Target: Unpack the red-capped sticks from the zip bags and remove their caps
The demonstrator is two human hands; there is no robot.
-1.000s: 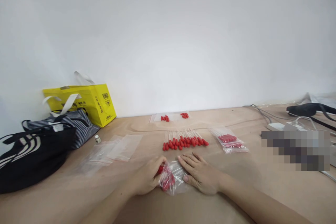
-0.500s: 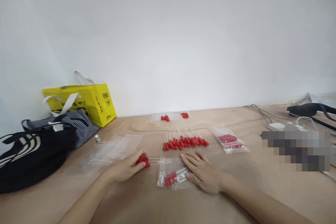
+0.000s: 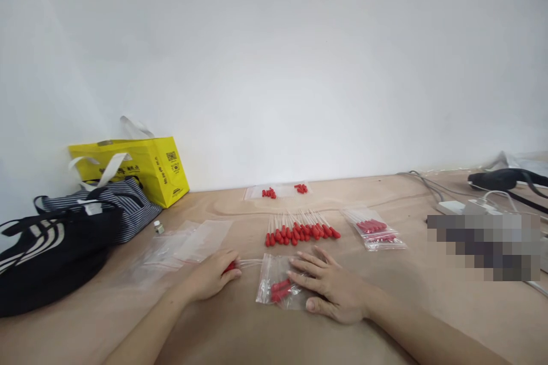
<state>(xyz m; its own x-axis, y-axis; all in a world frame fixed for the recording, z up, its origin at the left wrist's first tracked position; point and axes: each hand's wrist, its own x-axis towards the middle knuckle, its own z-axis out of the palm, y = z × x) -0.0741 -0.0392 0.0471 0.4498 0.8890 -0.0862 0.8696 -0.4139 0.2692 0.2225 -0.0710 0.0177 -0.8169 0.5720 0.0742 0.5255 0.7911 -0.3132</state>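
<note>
My left hand (image 3: 212,278) is closed around the red bulbs of a few droppers (image 3: 246,264), whose clear stems point right toward a small clear zip bag (image 3: 274,288). The bag lies flat on the wooden table (image 3: 240,331) and holds a few red-bulbed droppers. My right hand (image 3: 327,285) lies on the bag's right side with fingers spread, pressing it down. Just behind, a row of several loose red-bulbed droppers (image 3: 299,229) lies on the table.
A filled bag of droppers (image 3: 374,229) lies at the right, empty clear bags (image 3: 188,242) at the left, another bag with red caps (image 3: 280,190) by the wall. A yellow bag (image 3: 141,166), a striped bag (image 3: 115,202) and a black bag (image 3: 51,254) stand far left. Cables and a power strip (image 3: 460,205) are at the right.
My left hand drew a few droppers leftward away from the bag's mouth, then moved them slightly back. My right hand slid further onto the bag, which now lies flatter.
</note>
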